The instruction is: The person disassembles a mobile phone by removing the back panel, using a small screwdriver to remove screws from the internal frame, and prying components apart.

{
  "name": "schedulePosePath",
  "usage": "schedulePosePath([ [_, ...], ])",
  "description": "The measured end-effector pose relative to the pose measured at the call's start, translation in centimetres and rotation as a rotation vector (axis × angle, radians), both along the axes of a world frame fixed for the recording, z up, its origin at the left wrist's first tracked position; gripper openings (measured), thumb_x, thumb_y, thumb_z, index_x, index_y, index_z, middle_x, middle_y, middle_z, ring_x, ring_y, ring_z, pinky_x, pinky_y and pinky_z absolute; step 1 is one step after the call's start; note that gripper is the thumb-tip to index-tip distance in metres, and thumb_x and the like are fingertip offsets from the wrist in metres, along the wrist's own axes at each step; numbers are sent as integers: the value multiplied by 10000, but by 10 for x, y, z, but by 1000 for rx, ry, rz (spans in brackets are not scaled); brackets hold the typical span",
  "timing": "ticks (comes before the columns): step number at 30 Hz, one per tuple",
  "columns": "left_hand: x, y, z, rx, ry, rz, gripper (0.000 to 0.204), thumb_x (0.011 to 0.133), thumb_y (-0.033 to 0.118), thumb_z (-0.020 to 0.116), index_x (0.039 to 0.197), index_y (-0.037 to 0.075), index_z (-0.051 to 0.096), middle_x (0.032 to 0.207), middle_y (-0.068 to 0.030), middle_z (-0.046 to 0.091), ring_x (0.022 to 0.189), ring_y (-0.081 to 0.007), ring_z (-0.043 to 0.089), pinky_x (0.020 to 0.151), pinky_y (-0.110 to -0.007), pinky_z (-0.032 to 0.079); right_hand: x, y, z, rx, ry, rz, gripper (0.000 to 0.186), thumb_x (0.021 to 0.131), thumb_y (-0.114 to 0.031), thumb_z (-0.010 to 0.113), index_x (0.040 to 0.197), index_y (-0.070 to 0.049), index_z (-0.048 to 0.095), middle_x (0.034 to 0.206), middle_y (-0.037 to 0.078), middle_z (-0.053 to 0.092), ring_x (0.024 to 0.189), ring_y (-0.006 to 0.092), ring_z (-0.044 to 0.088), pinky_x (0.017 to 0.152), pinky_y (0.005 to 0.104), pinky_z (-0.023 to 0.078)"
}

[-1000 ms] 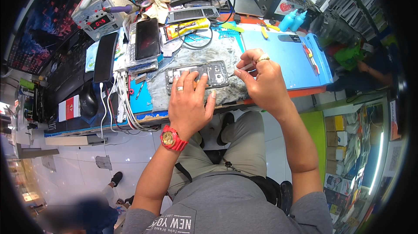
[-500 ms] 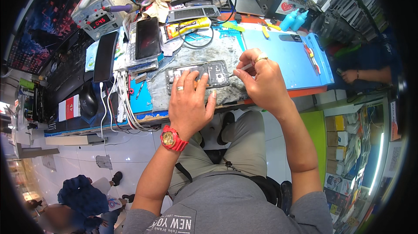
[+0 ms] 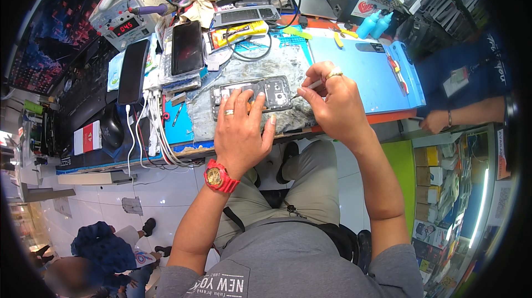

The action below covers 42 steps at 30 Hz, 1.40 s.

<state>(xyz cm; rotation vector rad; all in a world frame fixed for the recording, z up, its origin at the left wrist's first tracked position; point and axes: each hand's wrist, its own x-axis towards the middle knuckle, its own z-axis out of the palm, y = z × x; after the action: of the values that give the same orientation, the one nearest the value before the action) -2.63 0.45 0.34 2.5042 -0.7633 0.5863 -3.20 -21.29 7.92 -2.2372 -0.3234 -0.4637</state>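
A smartphone (image 3: 275,92) with its back off and its inner parts bare lies on a stained grey mat (image 3: 208,111). The spread fingers of my left hand (image 3: 244,121) rest over its left and middle part, hiding much of it, with the thumb by the near edge. Just off the phone's right end, my right hand (image 3: 331,96) pinches a slim tool (image 3: 293,97) between thumb and fingers. Its dark, thin tip reaches to the phone's right edge; I cannot tell exactly what kind of tool it is.
Two dark phones (image 3: 134,71) lie at the left beside white cables (image 3: 158,132) and a soldering station (image 3: 122,21). A yellow tube (image 3: 238,33) lies behind the mat. Light-blue bottles (image 3: 374,25) stand beyond the blue panel (image 3: 354,76). Another person's hand (image 3: 436,122) is at the right.
My hands and the phone have hardly moved. At the right, the other person's hand has shifted left and down, and more of their dark shirt shows.
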Motion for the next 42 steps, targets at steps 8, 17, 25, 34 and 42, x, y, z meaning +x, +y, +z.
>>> schedulePosePath([
  [8,0,-1,0,1,4,-2,475,935,273,740,1332,17,688,1362,-193,596,1381,-419,523,1193,-575,402,1,3,0,-321,-171,-82,223,931,-121,827,948,13,649,861,183,714,699,265,743,605,365,558],
  [17,0,0,-1,-5,0,-5,469,937,274,740,1328,19,689,1364,-193,600,1388,-419,521,1200,-571,396,10,10,10,-290,-166,211,195,922,-99,800,976,4,643,813,167,728,694,377,723,644,448,547],
  [25,1,1,-3,-22,11,-5,488,937,301,725,1330,13,696,1377,-200,605,1400,-408,515,1198,-577,400,9,6,8,-198,-92,-25,258,950,-199,779,1031,22,674,891,198,764,721,413,734,686,497,574],
  [34,-1,1,-2,15,-1,10,492,937,309,725,1332,17,694,1373,-196,608,1394,-409,517,1195,-578,405,6,10,24,-336,215,-121,282,835,-13,681,1112,-19,629,1071,150,729,1028,333,713,852,420,598],
  [42,-1,1,-1,-9,9,-6,479,936,273,735,1342,23,685,1368,-199,597,1381,-418,526,1201,-575,397,12,6,2,-226,-60,-118,227,878,-145,795,996,16,688,882,169,753,778,374,741,740,467,574],
])
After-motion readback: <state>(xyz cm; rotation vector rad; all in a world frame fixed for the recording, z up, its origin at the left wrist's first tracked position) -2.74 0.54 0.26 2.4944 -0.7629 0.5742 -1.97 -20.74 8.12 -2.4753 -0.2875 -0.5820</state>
